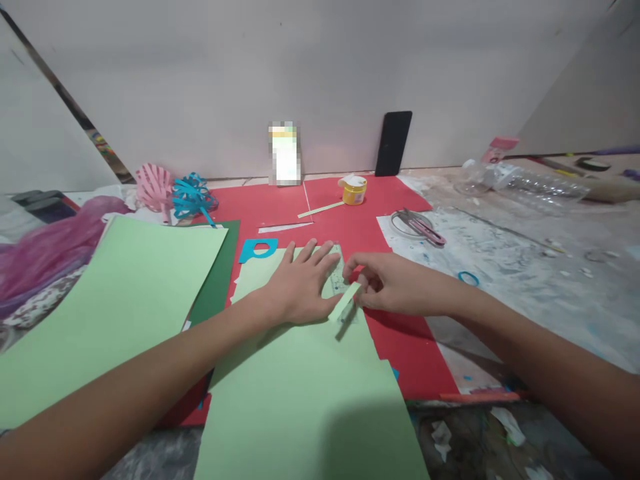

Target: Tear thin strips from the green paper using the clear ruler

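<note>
Over at the far left lies a heap of purple fluff (45, 250), and beside it a big pale green sheet (115, 300) slants across a dark green sheet (217, 280). Behind these sit a pink paper curl (155, 187) and a tangle of blue paper strips (194, 195). A red sheet (350, 220) covers the middle of the bench (525, 267), with a small blue cutout (257, 249) on it near the person's fingertips.

The left hand (300, 287) lies flat and open, palm down, fingers spread, pressing on a second pale green sheet (305, 393) that runs toward the person; its far edge looks ragged. Just right of that hand, at the sheet's right edge, a short pale green strip (345, 301) is pinched between thumb and fingers of the right hand (390, 283), which is closed on it. The strip is narrow, straight-edged, the same green as the sheet, and tilts up to the right, its lower end by the left thumb and casting a shadow on the sheet. Something clear, perhaps a ruler, lies under the left fingers; I cannot tell for sure.

Farther back stand a small yellow pot (354, 191) and a black phone (393, 143) leaning on the wall. To the right lie scissors (423, 227) on a ring, then a clear plastic bottle (530, 180) on its side
</note>
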Demonstrator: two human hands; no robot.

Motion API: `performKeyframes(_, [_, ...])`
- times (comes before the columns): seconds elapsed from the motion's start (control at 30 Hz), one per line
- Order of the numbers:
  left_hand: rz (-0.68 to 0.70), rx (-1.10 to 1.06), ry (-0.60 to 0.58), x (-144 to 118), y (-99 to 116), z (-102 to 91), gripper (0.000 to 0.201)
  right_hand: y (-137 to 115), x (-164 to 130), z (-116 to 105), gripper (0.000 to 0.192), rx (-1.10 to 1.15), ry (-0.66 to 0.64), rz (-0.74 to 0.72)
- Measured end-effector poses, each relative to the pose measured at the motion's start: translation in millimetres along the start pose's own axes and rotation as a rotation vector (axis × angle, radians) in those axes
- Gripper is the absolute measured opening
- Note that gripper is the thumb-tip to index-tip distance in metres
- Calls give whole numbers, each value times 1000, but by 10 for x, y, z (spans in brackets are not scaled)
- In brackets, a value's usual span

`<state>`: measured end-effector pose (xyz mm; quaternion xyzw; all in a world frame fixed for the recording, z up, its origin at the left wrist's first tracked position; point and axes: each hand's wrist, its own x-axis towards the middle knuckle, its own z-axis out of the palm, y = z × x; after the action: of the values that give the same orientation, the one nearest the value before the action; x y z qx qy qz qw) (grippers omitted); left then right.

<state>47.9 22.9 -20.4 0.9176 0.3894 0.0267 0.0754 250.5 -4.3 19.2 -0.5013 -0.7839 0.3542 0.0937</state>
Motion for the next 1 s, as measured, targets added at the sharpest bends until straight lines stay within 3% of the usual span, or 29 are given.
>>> performKeyframes(0.13, [30, 41, 29, 166, -166, -26, 75, 82, 64, -2, 25, 40, 90, -12])
performKeyframes(0.33, [76, 99, 43, 295, -294, -55, 77, 149, 120, 4, 29, 122, 117, 11])
performKeyframes(0.53, [85, 46, 46, 65, -157, -81, 73, 134, 120, 16, 26, 103, 138, -7])
performKeyframes(0.77, [-15, -20, -55, -169, 14, -82, 81, 140, 120, 25, 26, 92, 148, -6])
performKeyframes(1.0, [18, -4, -1, -277, 115, -17, 79, 178, 132, 29, 26, 129, 131, -21])
